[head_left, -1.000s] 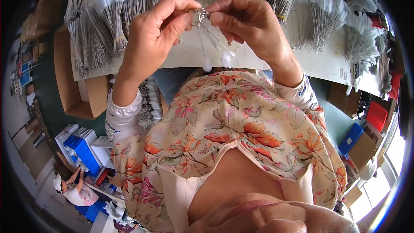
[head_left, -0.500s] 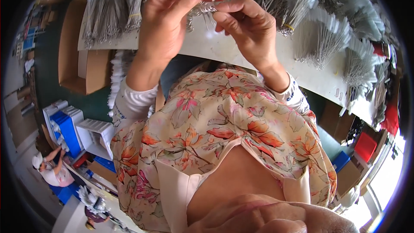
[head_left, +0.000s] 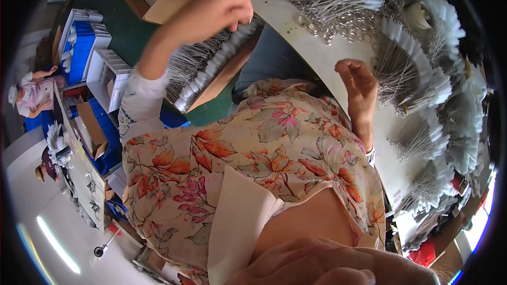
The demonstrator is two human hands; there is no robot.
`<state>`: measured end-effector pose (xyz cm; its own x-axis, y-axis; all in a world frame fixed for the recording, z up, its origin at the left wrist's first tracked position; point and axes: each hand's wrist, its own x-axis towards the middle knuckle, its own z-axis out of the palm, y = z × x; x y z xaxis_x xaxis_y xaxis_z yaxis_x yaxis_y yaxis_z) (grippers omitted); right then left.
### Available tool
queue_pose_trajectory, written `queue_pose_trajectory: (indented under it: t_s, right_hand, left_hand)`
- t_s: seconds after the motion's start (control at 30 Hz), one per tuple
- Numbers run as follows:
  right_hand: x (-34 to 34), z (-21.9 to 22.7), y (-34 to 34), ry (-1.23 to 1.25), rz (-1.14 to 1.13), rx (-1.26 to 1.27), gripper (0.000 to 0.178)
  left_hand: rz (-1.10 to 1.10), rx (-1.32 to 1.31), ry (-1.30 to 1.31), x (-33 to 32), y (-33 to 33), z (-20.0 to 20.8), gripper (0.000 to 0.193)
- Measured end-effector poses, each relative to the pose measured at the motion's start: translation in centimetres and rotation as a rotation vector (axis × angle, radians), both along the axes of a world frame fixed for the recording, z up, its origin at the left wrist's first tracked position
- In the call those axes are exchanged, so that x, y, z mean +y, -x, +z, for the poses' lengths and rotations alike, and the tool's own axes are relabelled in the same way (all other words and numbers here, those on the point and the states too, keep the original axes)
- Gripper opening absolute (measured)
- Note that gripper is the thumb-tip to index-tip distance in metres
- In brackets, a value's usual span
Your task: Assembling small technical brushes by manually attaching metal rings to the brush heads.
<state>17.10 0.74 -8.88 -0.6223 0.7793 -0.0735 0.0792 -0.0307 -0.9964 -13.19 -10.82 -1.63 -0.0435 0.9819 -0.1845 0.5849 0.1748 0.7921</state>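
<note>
1. Parted since a second ago: left hand and right hand.
2. Wire brushes fill a cardboard box, left; left hand is near, fingers curled inward, cannot tell any hold.
3. Metal rings lie loose on table, far centre.
4. Right hand half open, nothing visible held; brush bundles lie right.

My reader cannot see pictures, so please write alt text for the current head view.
A person's left hand is near a carton of wires with white ends; the right hand, apart from it, is by a table bearing wire bundles and metal rings.
</note>
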Motion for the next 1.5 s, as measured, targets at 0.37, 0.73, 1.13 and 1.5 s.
queue_pose_trajectory:
  t_s: [0.37, 0.73, 1.13, 1.5]
  right_hand:
    - [-0.1, -1.6, 0.7, 0.128, 0.041, -0.142, 0.011]
    - [4.3, 0.9, -0.8, 0.063, 0.07, -0.066, 0.01]
    - [16.3, 10.0, -11.9, -0.392, -0.332, -0.179, 0.017]
    - [30.2, 9.4, -18.3, -0.575, -0.563, -0.504, 0.024]
  left_hand:
    - [-0.365, 0.721, 0.198, 2.0, 9.8, -28.8, 0.015]
    - [-0.654, -0.138, 0.549, 4.6, 2.8, -9.5, 0.026]
    - [0.16, -0.126, -0.084, 37.1, 13.2, -4.5, 0.023]
    - [0.474, 0.139, 0.203, 45.1, 19.1, -13.0, 0.013]
